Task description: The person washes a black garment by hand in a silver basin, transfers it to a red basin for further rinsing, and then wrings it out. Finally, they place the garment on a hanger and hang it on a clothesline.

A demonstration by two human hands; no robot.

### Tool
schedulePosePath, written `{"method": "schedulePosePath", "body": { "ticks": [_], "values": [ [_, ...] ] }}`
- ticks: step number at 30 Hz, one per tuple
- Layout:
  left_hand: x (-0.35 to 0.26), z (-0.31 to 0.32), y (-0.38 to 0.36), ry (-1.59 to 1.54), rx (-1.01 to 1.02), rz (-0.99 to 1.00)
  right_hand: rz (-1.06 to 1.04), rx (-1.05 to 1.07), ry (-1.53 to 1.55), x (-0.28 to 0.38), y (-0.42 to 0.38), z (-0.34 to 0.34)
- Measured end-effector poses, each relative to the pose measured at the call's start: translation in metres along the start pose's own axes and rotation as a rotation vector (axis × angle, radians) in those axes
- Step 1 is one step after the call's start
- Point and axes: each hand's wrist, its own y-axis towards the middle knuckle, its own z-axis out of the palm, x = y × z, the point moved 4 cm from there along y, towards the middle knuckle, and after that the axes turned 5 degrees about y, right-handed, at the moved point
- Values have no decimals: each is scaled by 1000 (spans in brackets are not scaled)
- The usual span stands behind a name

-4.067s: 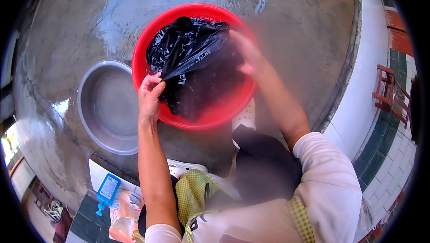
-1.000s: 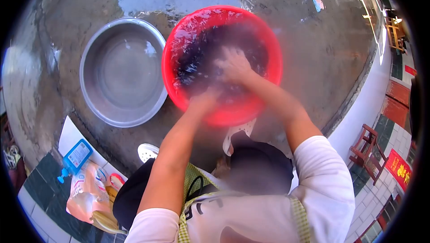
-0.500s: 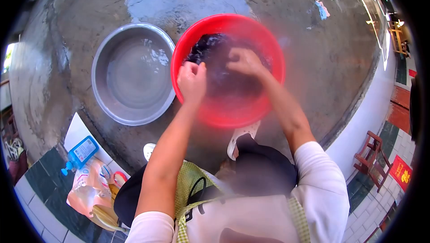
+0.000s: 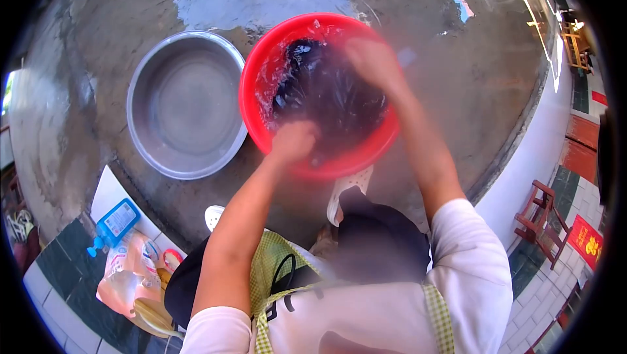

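Observation:
A red basin point(image 4: 251, 86) stands on the floor with splashing water and a dark wet cloth point(image 4: 320, 89) in it. My left hand point(image 4: 297, 140) is closed on the cloth's near-left edge, just inside the rim. At the far right side of the basin my right hand point(image 4: 373, 60) grips the cloth too, fingers curled. Haze on the lens and motion blur soften both sets of fingers. The cloth lies spread between the hands, and its exact kind cannot be made out.
A grey metal basin point(image 4: 134, 115) stands against the red one's left side. At lower left are a blue pump bottle point(image 4: 119, 222) and an orange-white plastic bag point(image 4: 127, 272). A small wooden stool point(image 4: 537, 217) stands at the right, beyond a white ledge point(image 4: 522, 158).
My left hand has moved down toward the near side of the basin. My right hand has gone up and right. The dark cloth is more spread out and water splashes along the left wall.

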Motion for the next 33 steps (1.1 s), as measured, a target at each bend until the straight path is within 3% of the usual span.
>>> {"method": "schedulePosePath", "body": {
  "ticks": [1, 2, 4, 6, 7, 8, 12, 13, 16, 20, 24, 25, 29, 30, 32, 33],
  "values": [
    [-9, 7, -9, 167, 237, 61, 141, 174, -71, -40, 21, 38],
    [-11, 16, -17, 294, 295, -32, 140, 168, -64, -59, 27, 66],
    [-19, 15, -22, 346, 262, -89, 317, 358, 74, -90, 27, 122],
    [-17, 9, -20, 149, 210, -79, 404, 540, 293, -115, 20, 168],
    [-12, 6, -18, 92, 179, -56, 460, 587, 291, -80, 8, 130],
    [-3, 7, -16, -5, 227, -30, 562, 651, 586, -69, -5, 124],
    [-11, -40, -21, 237, 268, 64, 673, 325, 623, -41, -57, 87],
    [-12, -61, -28, 230, 251, -28, 813, 158, 713, -18, -72, 63],
    [10, -113, -42, 308, -26, 53, 835, 60, 919, 21, -79, -4],
    [-9, -207, -88, 170, -195, 29, 616, -82, 1035, 60, -60, -104],
    [-24, -244, -149, -331, -311, -125, 310, -144, 931, 82, -44, -198],
    [-24, -245, -159, -348, -304, -160, 434, -206, 954, 102, -43, -226],
    [-19, -239, -171, -263, -265, -231, 264, -230, 900, 126, -18, -325],
    [-12, -238, -171, -183, -251, -254, 195, -316, 843, 154, -20, -348],
    [3, -234, -165, -199, -220, -230, 240, -301, 859, 137, 15, -406],
    [4, -233, -162, -143, -209, -215, -108, -360, 748, 211, -17, -409]
  ]
}}
